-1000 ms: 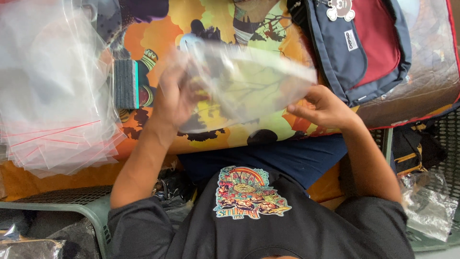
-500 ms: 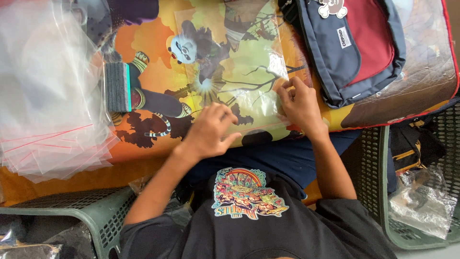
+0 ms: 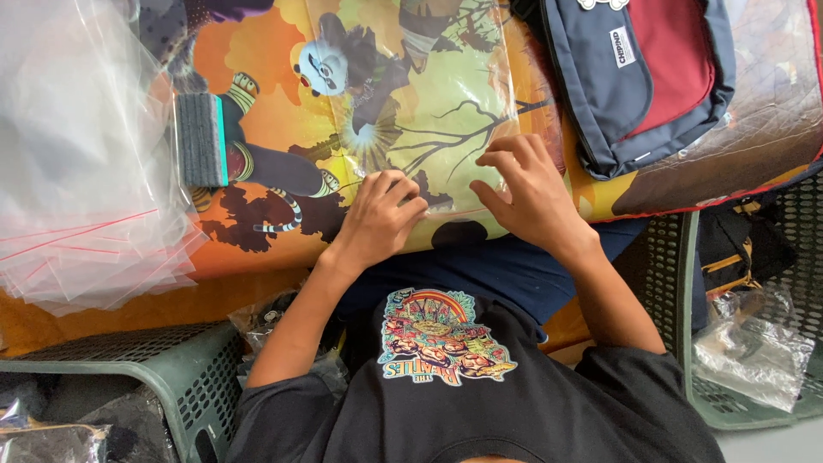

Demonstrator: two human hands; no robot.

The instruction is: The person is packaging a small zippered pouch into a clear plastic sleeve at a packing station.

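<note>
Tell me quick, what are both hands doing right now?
Left hand: fingers curled, pressing down on the clear plastic bag.
Right hand: open, fingers spread flat on the same bag.

Bright, even daylight, soft shadows, glare on the clear plastic bags (image 3: 77,154), sharp focus.

The person wears a black short-sleeved T-shirt (image 3: 480,403) with a round, many-coloured cartoon print (image 3: 441,336) on the chest: red, yellow, green and teal figures under an arched band, with pale lettering along the print's lower edge. Above the print, dark blue trousers (image 3: 506,270) cover the lap. The forearms are bare, with no watch, ring or bracelet.
</note>
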